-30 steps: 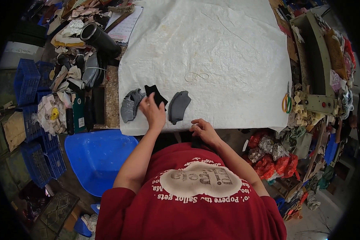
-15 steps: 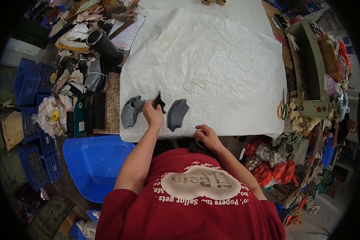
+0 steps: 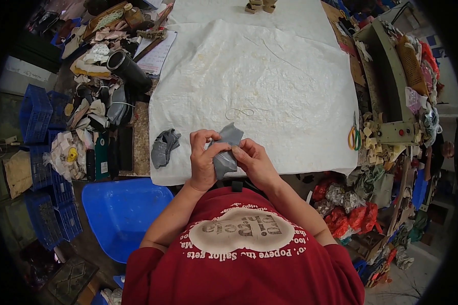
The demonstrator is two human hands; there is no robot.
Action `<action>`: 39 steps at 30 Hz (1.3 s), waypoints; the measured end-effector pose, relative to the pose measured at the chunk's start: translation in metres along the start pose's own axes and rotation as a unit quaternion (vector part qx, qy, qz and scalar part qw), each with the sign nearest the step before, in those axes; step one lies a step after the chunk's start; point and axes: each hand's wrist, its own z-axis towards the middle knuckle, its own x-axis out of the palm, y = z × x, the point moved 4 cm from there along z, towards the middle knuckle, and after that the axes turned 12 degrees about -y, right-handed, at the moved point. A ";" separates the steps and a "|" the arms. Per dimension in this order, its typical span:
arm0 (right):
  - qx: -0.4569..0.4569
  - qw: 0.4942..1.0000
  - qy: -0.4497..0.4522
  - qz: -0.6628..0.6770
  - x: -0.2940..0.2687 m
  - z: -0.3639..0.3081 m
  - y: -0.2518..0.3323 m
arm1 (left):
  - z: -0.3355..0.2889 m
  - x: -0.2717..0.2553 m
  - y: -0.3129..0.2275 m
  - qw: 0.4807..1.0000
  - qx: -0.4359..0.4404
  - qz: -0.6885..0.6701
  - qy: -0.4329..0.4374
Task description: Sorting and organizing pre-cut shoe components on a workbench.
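In front of my chest, just over the table's near edge, a grey leather-like piece (image 3: 227, 163) is pinched between both hands. My left hand (image 3: 204, 160) grips its left side with thumb and fingers. From the right, my right hand (image 3: 256, 163) pinches its middle, thumb on top. To the left of my hands, a crumpled darker grey piece (image 3: 165, 148) lies on the white sheet (image 3: 290, 91) covering the table. Any other layer underneath the held piece is hidden.
Beyond my hands lies a thin loop of cord (image 3: 239, 113). Scissors (image 3: 353, 136) with orange and green handles sit at the right edge. A black cylinder (image 3: 130, 68) and scraps crowd the left. A blue bin (image 3: 124, 216) stands below at left.
My left hand has moved right from the small black piece, which no longer shows. The flat grey piece has been lifted off the sheet, and my right hand has come in to grip it.
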 end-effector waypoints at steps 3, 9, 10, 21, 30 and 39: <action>-0.029 0.998 -0.047 -0.001 -0.003 -0.001 0.006 | 0.000 0.003 0.003 0.984 -0.155 -0.054 -0.069; -0.042 0.995 -0.081 -0.042 -0.015 0.002 0.007 | -0.034 0.011 0.021 0.808 -0.470 -0.338 0.114; -0.042 0.995 -0.082 -0.041 -0.018 0.002 0.006 | -0.035 0.015 0.016 0.788 -0.469 -0.356 0.180; -0.300 0.872 -0.094 -0.375 -0.021 -0.007 0.020 | -0.028 0.030 0.012 0.888 -0.366 -0.216 0.174; -0.218 0.870 -0.405 -0.178 -0.228 -0.005 -0.025 | -0.060 0.025 0.033 0.879 -0.354 -0.103 0.302; 0.350 0.655 -0.304 -0.597 -0.352 -0.221 -0.188 | -0.096 0.049 0.091 0.867 -0.444 -0.164 0.155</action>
